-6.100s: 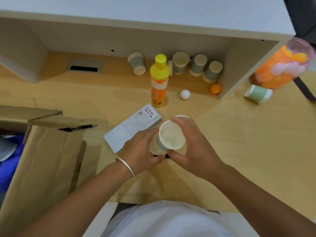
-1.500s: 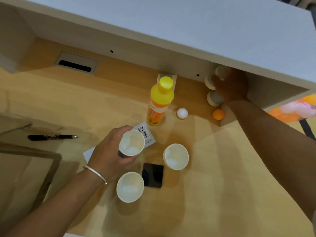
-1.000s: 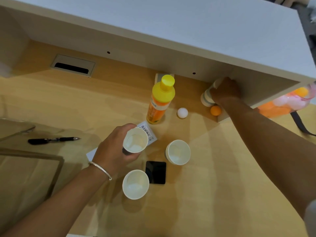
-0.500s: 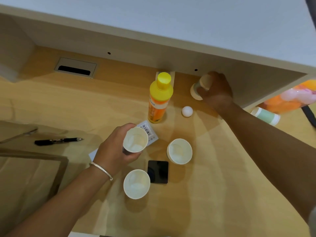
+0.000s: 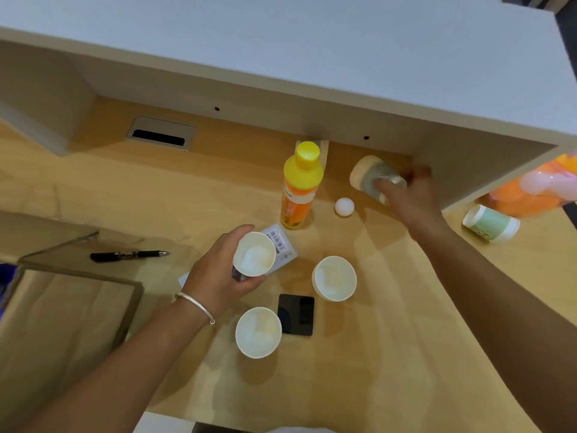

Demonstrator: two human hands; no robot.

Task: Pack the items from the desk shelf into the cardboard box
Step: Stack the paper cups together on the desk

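While our left hand (image 5: 218, 276) grips one upright white paper cup (image 5: 254, 258), our right hand (image 5: 409, 198) clutches stacked grey-sleeved paper cups (image 5: 371, 176) sideways under the shelf.

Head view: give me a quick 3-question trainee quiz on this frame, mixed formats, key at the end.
1. True or false: the left hand holds a paper cup with its mouth facing up.
2. Multiple choice: what lies between the two free-standing open cups, one and the other? A) pen B) black square pad C) white ball
3. Fill in: the right hand grips a stack of ____ beneath the shelf.

Key
1. True.
2. B. The pen lies off to the left near the cardboard box; the white ball sits beside the orange bottle.
3. Cups, held tilted sideways.
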